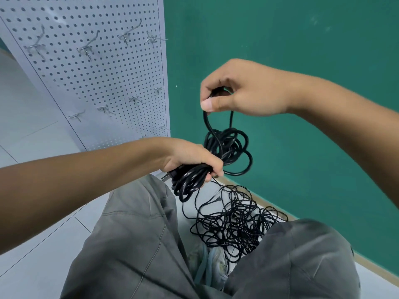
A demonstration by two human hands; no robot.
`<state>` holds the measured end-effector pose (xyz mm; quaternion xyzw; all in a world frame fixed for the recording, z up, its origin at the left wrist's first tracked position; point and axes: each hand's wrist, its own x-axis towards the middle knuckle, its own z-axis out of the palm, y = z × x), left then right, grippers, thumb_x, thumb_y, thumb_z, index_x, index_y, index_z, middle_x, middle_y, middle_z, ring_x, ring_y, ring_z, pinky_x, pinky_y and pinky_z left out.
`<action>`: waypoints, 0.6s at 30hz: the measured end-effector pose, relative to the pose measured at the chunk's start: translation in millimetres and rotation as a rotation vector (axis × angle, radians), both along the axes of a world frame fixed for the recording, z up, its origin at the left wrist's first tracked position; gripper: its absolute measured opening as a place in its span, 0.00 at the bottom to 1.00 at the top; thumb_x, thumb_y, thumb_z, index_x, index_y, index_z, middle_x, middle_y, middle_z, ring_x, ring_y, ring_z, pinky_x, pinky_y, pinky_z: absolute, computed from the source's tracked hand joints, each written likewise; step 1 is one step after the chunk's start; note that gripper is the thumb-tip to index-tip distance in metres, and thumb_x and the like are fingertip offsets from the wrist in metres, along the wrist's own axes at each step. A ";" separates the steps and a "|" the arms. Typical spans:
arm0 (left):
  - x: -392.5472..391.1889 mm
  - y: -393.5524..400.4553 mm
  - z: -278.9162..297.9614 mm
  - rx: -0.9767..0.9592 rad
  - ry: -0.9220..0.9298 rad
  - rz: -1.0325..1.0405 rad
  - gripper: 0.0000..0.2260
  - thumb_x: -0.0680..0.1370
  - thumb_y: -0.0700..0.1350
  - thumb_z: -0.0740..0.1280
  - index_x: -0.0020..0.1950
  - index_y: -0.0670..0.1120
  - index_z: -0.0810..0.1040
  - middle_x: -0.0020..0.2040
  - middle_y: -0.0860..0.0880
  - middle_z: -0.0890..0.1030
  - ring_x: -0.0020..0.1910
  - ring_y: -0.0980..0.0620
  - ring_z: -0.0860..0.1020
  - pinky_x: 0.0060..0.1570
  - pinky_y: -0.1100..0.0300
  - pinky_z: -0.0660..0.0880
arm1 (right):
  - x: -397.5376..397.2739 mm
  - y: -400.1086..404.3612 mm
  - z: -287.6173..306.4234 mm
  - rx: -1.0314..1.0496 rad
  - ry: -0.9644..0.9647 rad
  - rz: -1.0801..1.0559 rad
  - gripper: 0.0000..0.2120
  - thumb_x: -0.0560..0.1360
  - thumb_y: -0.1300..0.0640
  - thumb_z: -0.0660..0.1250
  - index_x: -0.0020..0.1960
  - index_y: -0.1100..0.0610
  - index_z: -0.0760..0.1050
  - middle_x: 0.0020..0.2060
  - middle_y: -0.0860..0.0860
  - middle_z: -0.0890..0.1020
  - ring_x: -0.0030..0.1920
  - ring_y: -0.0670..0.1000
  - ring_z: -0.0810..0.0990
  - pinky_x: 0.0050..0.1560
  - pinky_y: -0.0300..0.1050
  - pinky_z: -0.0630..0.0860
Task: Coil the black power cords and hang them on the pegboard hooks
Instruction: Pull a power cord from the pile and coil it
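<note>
overhead, both hands [241, 89] on black cords [226, 147]

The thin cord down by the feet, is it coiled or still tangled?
Tangled: the thin cord lies in a loose, crisscrossed heap on the floor, one strand rising toward the left hand.

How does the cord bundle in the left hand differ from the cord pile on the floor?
The bundle is gathered into close loops and gripped by the left hand; the pile sprawls loose and tangled on the floor. The bundle's cord looks thicker than the pile's thin strands. Both are black.
</note>
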<state>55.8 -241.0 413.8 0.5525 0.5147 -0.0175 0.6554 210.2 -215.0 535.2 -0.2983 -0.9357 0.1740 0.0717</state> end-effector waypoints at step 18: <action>-9.6 -40.9 25.1 0.538 -0.375 -0.232 0.09 0.81 0.35 0.68 0.43 0.31 0.74 0.34 0.45 0.78 0.37 0.47 0.76 0.44 0.54 0.77 | 19.1 16.8 -53.9 -1.008 0.428 -0.180 0.50 0.80 0.32 0.31 0.64 0.70 0.74 0.35 0.51 0.83 0.35 0.47 0.81 0.38 0.36 0.78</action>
